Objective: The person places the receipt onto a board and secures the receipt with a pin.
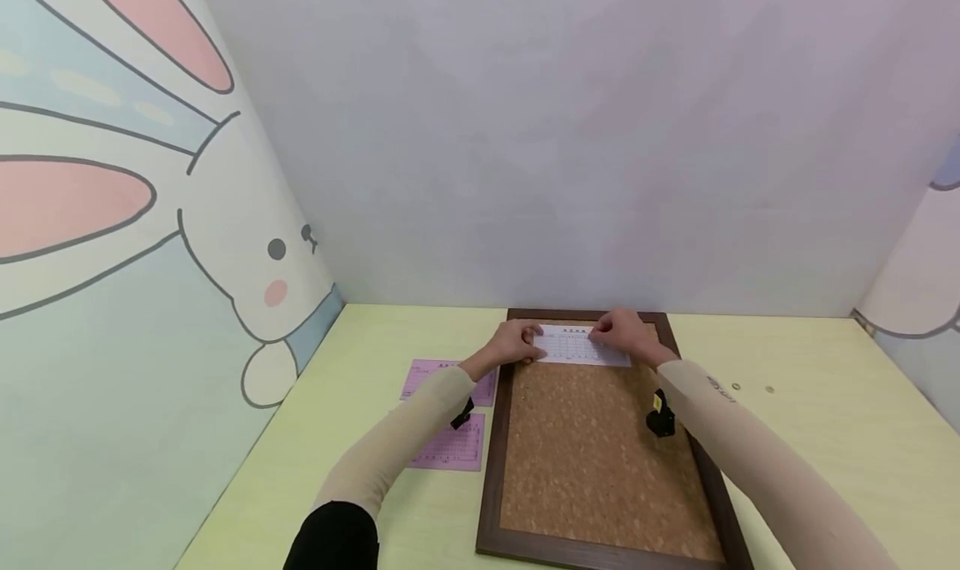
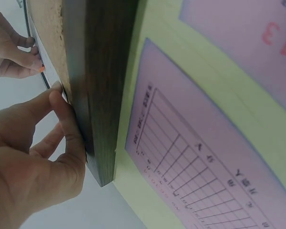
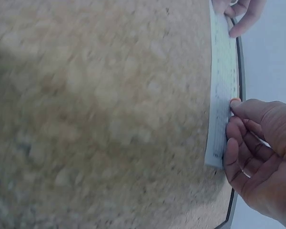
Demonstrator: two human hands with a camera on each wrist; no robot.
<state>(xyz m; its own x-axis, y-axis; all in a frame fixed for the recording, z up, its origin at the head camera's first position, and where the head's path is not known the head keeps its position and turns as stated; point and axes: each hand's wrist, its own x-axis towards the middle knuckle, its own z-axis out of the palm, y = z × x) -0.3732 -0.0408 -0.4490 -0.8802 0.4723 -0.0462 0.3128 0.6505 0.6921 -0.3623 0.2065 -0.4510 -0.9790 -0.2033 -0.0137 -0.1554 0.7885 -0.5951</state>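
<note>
A white printed paper form (image 1: 577, 347) lies across the top of a cork board (image 1: 600, 462) with a dark brown wooden frame. My left hand (image 1: 515, 342) pinches the form's left end between thumb and fingers, close to the frame. At the upper edge, right of the form's middle, my right hand (image 1: 628, 333) has its thumb on a small orange thumbtack (image 3: 235, 99), pressing it at the paper. The tack is mostly hidden by the thumb. The right hand's other fingers are bent beside the form's right end.
Two pink printed forms lie left of the board: an upper one (image 1: 420, 376) and a lower one (image 1: 457, 447), both partly behind the left arm. Two small round metallic pieces, one nearer (image 1: 736, 386) and one farther right (image 1: 769, 389), rest on the pale yellow table (image 1: 817, 453). A wall (image 1: 585, 178) rises behind.
</note>
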